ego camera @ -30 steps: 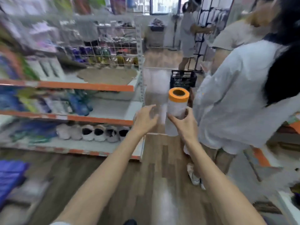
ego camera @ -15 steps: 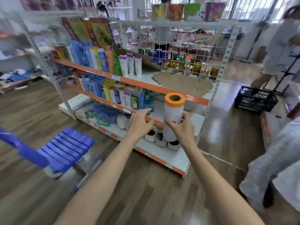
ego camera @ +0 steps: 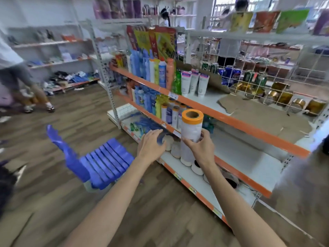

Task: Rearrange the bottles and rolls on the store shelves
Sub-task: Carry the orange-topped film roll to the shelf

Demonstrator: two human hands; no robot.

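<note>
My right hand (ego camera: 202, 148) grips a tall white roll with an orange top ring (ego camera: 191, 129), held upright in front of the store shelf unit (ego camera: 231, 120). My left hand (ego camera: 152, 145) hovers open just to the left of the roll, fingers spread, holding nothing. Several blue, white and coloured bottles (ego camera: 153, 72) stand on the upper and middle shelves at the left. Three white tubes (ego camera: 194, 82) stand on the upper shelf. More white rolls (ego camera: 196, 169) stand on the bottom shelf, partly hidden behind my right hand.
A blue slatted chair (ego camera: 105, 161) stands on the wooden floor left of my arms. Flat cardboard (ego camera: 263, 116) lies on the right part of the upper shelf, before a wire grid with shiny items. A person's legs (ego camera: 26, 93) are at far left, another person at far right.
The view has swung left from the aisle and a person in white to face the shelf unit, and drawn closer. My right hand has kept the roll; my left hand has stayed open beside it.
</note>
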